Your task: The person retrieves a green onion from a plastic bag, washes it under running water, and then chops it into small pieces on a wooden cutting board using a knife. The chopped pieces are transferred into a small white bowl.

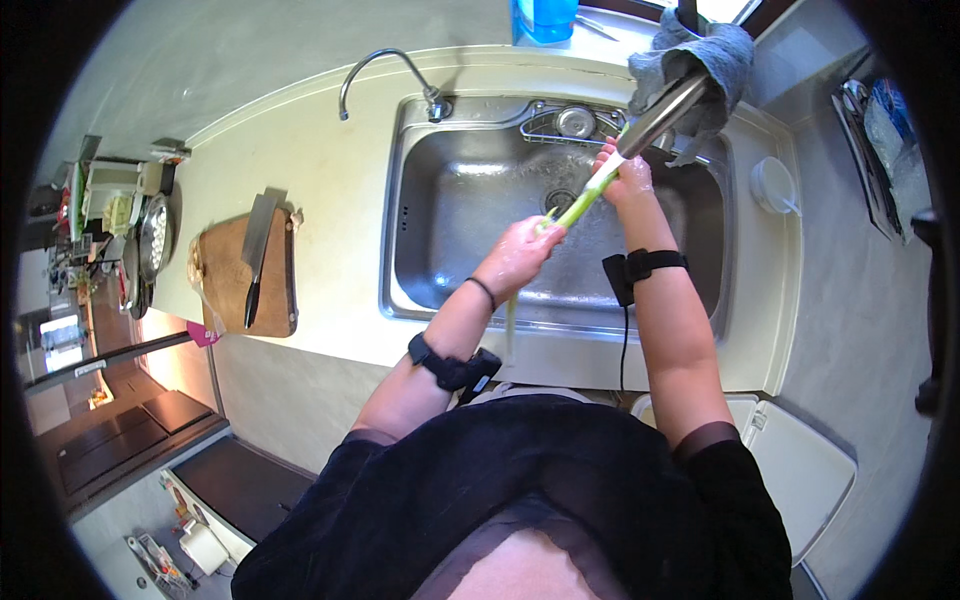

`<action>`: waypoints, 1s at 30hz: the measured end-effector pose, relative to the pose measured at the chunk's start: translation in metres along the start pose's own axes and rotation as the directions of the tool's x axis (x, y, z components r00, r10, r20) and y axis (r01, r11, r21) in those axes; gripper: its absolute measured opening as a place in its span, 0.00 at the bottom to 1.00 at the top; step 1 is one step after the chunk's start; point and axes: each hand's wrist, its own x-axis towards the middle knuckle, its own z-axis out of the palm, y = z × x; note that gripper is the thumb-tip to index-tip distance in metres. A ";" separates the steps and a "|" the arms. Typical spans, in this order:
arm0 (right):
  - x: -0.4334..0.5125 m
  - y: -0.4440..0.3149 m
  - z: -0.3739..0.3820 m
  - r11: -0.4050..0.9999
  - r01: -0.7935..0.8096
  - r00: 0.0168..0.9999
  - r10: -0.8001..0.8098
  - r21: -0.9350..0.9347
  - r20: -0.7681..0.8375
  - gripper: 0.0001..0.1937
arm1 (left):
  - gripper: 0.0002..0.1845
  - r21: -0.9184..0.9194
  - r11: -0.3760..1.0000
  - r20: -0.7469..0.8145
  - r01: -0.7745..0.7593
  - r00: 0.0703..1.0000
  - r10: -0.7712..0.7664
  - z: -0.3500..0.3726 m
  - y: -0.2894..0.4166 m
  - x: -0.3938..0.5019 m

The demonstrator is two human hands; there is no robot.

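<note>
Over the stainless steel sink (480, 217), my left hand (521, 251) grips the green part of a long leek or large green onion (586, 196). Its leafy end hangs down over the sink's front edge. My right hand (628, 176) is wet and is at the white end of the stalk, below the metal faucet spout (664, 116); the spout partly covers this hand. The fingers look curled round the stalk. A grey-blue cloth (720, 67) is wrapped about the upper part of the spout. The drain (560, 199) lies behind the stalk.
Left on the counter, a cleaver-like kitchen knife (259, 232) lies on a wooden cutting board (217, 277). A small curved tap (386, 52) stands behind the sink's left corner. A wire rack (536, 133) sits at the sink's back, and a white round container (772, 184) stands right.
</note>
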 end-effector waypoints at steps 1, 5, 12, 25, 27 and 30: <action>-0.018 0.002 0.012 1.000 0.004 1.000 -0.004 0.008 -0.026 0.15 | 0.13 -0.011 1.000 -0.005 0.011 1.000 -0.011 -0.008 -0.006 -0.007; -0.026 -0.028 -0.015 0.999 0.020 0.986 -0.026 0.042 0.164 0.16 | 0.10 -0.118 0.988 -0.043 0.101 0.993 -0.106 -0.041 -0.006 -0.031; -0.094 0.041 0.003 0.899 0.255 0.890 -0.075 -0.356 0.450 0.15 | 0.12 -0.363 0.931 -0.222 -0.028 0.973 -0.057 -0.038 -0.019 0.026; -0.065 0.031 0.007 0.964 0.025 0.994 0.005 -0.263 0.113 0.08 | 0.12 -0.024 0.999 -0.016 -0.034 0.999 0.034 0.042 -0.004 0.056; -0.058 0.028 0.010 0.966 -0.015 0.992 0.046 -0.257 0.115 0.07 | 0.12 -0.089 0.996 0.042 0.013 0.999 -0.010 0.032 0.001 0.047; -0.024 -0.005 -0.001 0.987 0.069 0.996 -0.060 -0.147 0.069 0.11 | 0.12 -0.049 0.999 0.109 0.004 0.994 0.001 0.028 0.011 0.027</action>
